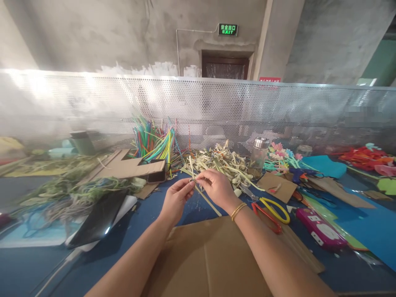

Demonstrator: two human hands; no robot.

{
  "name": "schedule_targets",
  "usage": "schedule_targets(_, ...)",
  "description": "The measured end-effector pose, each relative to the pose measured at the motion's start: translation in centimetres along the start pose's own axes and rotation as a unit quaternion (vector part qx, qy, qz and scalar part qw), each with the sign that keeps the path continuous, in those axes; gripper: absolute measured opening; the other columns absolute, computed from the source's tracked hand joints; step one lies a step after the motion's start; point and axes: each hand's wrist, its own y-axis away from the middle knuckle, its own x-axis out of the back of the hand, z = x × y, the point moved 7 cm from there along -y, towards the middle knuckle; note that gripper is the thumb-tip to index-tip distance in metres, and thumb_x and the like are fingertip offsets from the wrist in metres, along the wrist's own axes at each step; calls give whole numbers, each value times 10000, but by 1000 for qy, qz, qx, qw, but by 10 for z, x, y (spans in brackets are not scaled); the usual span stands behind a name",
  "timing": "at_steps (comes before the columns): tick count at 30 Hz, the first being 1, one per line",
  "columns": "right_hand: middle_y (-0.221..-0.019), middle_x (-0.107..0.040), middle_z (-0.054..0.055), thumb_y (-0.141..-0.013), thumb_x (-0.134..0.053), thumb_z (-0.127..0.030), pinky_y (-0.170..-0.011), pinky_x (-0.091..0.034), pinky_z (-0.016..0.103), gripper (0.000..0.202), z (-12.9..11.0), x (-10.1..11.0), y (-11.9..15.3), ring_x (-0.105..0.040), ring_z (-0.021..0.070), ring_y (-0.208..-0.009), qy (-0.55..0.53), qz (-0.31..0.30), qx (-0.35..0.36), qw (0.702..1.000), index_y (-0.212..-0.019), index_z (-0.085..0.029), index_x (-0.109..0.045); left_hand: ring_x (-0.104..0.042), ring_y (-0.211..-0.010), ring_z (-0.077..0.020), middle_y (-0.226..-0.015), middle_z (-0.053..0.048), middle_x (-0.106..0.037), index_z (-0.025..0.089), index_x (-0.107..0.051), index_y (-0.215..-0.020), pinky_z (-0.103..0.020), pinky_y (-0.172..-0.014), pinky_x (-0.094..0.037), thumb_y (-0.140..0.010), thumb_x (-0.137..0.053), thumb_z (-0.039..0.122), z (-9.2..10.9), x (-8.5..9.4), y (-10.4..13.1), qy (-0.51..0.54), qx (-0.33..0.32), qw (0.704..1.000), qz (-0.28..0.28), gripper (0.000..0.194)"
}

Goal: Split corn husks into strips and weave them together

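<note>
Both hands meet over the near edge of a brown cardboard sheet [207, 260]. My left hand [177, 197] pinches a narrow pale-green strip [208, 201], which looks like dried leaf or husk, between thumb and fingers. On the same strip, my right hand [215, 189] closes its fingertips beside the left ones, a bracelet on its wrist. One end stands up above the fingers and another slants down to the right. Fingertips partly hide a small loop or knot there. Just behind lies a heap of pale knotted strips [225, 165].
Scissors [274, 210] with red and yellow handles and a magenta case [321, 229] lie at right. A clear bottle [259, 156] stands behind. Colourful pipe cleaners [154, 140], a dark tablet-like slab [97, 218] and green fibres [102, 189] are at left. A perforated metal screen [139, 103] borders the table.
</note>
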Motion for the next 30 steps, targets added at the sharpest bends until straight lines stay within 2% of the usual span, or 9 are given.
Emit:
schedule_targets(5, -923, -653, 19, -929, -522, -226, -760, -427, 245, 134, -8, 0, 0, -589, 139, -867, 50, -22, 58, 997, -914, -228, -655, -481, -521, -42, -599, 27, -557, 114, -689, -734, -150, -480, -366, -566, -835, 246, -2, 3, -1, 45, 55, 997, 13, 258)
schedule_targets(9, -1050, -653, 24, -933, -520, -243, -773, -417, 276, 196, -14, -5, 0, -575, 158, -926, 120, -57, 112, 985, -1070, -279, -656, -459, -492, -30, -611, 24, -563, 111, -664, -711, -143, -443, -354, -572, -823, 221, 3, 6, -4, 73, 74, 995, 3, 238)
schedule_targets(14, -1105, -654, 15, -936, -524, -261, -898, -354, 355, 182, -26, -5, 2, -506, 191, -1017, 183, -28, 176, 967, -1034, -296, -673, -478, -509, -39, -623, 9, -583, 109, -681, -730, -143, -450, -365, -567, -820, 228, 8, 7, -4, 53, 66, 996, 0, 245)
schedule_targets(20, -1050, -685, -16, -958, -491, -282, -949, -220, 435, 164, -32, -4, 4, -485, 206, -1054, 231, -24, 157, 960, -969, -294, -654, -491, -523, -48, -618, 5, -595, 110, -715, -745, -158, -465, -349, -524, -847, 256, 4, 9, -3, 26, 56, 998, 23, 296)
schedule_targets(25, -1005, -691, -2, -963, -473, -328, -956, -182, 448, 175, -31, -6, 6, -493, 206, -1039, 237, -21, 140, 961, -957, -276, -640, -489, -532, -59, -627, -3, -618, 121, -733, -757, -170, -483, -352, -521, -859, 281, 3, 10, -4, 16, 55, 998, 16, 312)
schedule_targets(30, -1070, -672, -23, -971, -457, -262, -961, -178, 429, 183, -32, -12, 9, -477, 185, -1049, 250, -28, 167, 953, -965, -298, -637, -502, -559, -59, -629, -4, -614, 120, -734, -729, -153, -496, -359, -488, -871, 271, 3, 12, -5, 17, 40, 999, 27, 315)
